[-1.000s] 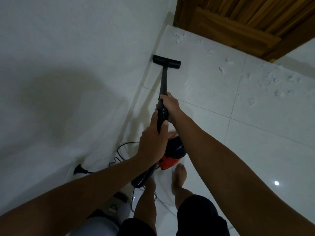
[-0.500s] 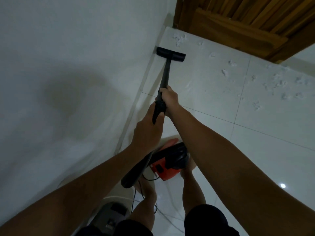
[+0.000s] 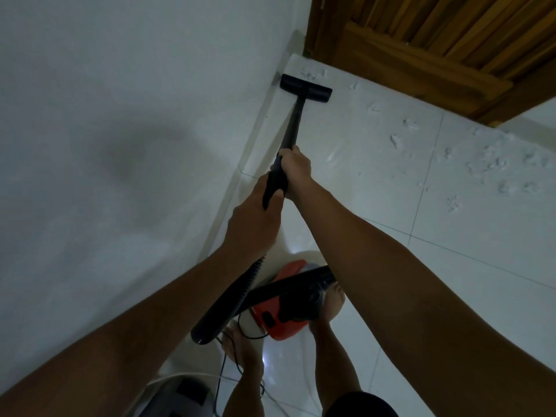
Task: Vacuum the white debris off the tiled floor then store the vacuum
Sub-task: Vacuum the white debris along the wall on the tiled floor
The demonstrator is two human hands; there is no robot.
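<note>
— Where's the vacuum head right now?

— The black floor nozzle (image 3: 306, 88) sits flat on the white tiled floor (image 3: 376, 266), tucked into the corner where the white wall (image 3: 120, 130) meets the wooden door (image 3: 436, 40). Its left end is right against the skirting.

— And the mess?

— A little clump of white debris (image 3: 313, 75) lies just beyond the nozzle, between it and the door. More debris is scattered off to the right, near the door's lower edge, a loose trail of flecks and a thicker patch (image 3: 496, 164) well apart from the nozzle.

— How's the person holding it?

— Both hands are on the black wand (image 3: 293, 124). The right hand (image 3: 296, 171) is wrapped round it higher up, fingers curled about the tube. The left hand (image 3: 255, 224) grips just below, touching the right one, with the thumb lying along the dark handle. Neither is spread; both are closed round the wand.

— Where's the machine itself?

— The red and black vacuum body (image 3: 288, 308) is on the floor by the person's bare feet, under the arms. A ribbed black hose (image 3: 228, 299) drops from under the left hand and bends down toward it. A thin black cord (image 3: 237, 350) loops across the tiles next to the body.

— Anything else about?

— A grey object (image 3: 180, 398) at the lower edge, beside the wall; I can't tell what it is. And a broad soft shadow on the wall to the left.
</note>
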